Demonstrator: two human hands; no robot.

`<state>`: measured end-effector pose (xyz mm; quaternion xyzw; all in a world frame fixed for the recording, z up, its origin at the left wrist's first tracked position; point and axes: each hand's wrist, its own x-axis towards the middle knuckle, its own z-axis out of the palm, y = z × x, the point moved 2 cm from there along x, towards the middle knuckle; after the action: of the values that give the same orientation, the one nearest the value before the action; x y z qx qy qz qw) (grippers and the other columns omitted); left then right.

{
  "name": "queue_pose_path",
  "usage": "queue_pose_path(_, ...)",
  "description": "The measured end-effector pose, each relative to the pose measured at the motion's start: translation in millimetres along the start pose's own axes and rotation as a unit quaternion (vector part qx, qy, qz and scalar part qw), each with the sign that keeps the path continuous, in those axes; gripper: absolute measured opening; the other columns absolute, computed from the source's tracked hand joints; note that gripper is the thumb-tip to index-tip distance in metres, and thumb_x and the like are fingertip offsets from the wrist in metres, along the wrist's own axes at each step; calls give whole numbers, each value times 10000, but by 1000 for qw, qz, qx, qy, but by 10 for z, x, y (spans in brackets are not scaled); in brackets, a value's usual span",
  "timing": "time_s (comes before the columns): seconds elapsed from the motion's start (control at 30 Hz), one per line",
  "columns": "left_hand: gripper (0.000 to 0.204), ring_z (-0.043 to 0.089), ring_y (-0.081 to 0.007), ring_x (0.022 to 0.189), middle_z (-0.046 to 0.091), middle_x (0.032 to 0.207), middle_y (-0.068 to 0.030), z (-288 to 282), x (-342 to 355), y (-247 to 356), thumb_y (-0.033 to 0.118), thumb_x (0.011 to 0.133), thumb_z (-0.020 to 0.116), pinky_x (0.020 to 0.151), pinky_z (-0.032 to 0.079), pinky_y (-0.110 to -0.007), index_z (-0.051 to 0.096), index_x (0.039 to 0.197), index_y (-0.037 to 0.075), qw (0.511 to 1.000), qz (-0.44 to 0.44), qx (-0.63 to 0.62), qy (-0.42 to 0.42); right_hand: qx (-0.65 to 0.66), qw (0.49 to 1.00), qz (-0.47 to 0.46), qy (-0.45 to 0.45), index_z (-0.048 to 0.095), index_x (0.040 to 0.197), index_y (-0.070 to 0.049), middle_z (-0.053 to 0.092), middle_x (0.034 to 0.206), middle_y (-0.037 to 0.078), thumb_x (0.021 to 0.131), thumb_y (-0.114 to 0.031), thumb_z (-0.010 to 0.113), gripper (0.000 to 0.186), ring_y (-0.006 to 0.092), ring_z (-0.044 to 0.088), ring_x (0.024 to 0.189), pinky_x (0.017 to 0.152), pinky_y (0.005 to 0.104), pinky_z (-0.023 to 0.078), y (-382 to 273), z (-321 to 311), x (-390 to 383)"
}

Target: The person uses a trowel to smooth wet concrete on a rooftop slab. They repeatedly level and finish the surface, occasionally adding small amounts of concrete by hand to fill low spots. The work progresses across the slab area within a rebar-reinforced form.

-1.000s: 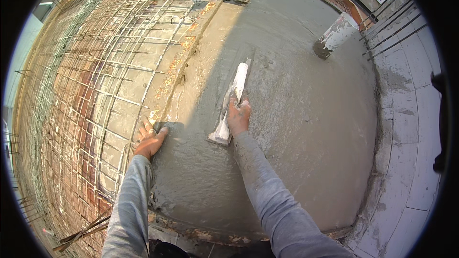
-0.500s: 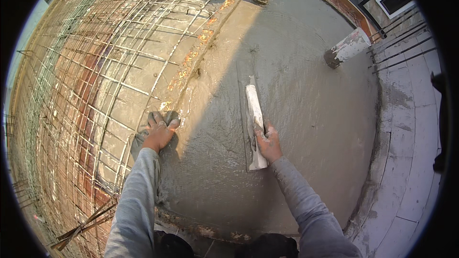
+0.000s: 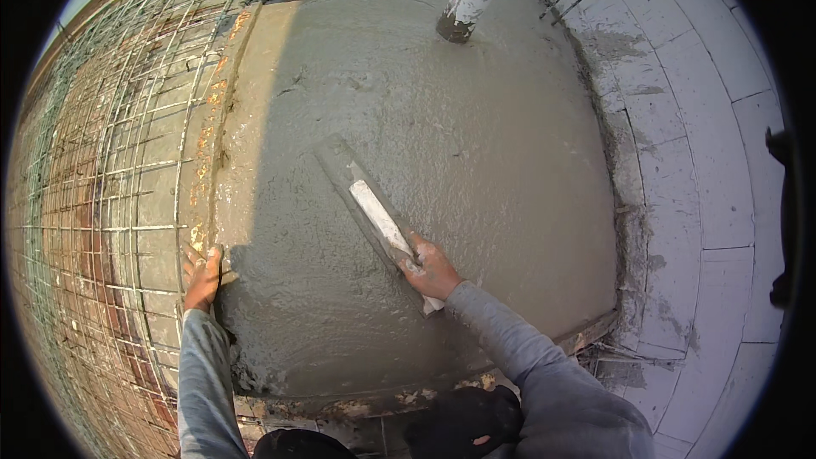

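Bright low daylight from my left, broad shadow across wet concrete (image 3: 442, 144); sharp centre, strong fisheye bending, black vignette corners.

trowel (image 3: 367, 208) flat on wet concrete (image 3: 476, 144)

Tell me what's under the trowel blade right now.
The trowel lies flat on wet grey concrete, gripped at its handle by the right hand. The surface directly beneath the blade is covered, so its finish cannot be seen.

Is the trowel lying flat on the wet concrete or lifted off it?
Flat: the trowel blade rests on the wet concrete, right hand gripping its handle.
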<state>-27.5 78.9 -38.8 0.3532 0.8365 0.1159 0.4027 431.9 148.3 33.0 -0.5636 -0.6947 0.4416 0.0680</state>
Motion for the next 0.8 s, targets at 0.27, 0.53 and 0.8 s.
queue_pose_path(0.27, 975, 14, -403, 1459, 30, 1576, -251, 10, 505, -468, 737, 865, 332, 1168, 55, -463, 159, 1512, 29, 999, 22, 35, 13, 85, 872, 246, 415, 457, 1345, 38, 476, 1322, 273, 915, -333, 577, 580, 390, 480, 1231, 1020, 427, 404, 1919, -1319, -591)
queue_pose_path(0.53, 818, 145, -332, 1437, 257, 1530, -221, 6, 498, -525, 640, 930, 356, 1164, 118, -387, 371, 1440, 1, 994, 76, 34, 70, 209, 673, 360, 612, 514, 1218, 137, 536, 1241, 304, 887, -350, 624, 599, 393, 535, 1162, 976, 453, 409, 2925, -1413, -2156)
queue_pose_path(0.8, 839, 450, -254, 1263, 478, 1378, -175, 104, -222, -777, 626, 931, 411, 1074, 324, -335, 416, 1389, -77, 991, 68, -113, -2, 123, 745, 304, 580, 466, 1264, 124, 524, 1248, 310, 912, -251, 601, 531, 403, 545, 1147, 976, 437, 423, 2488, -809, -1995)
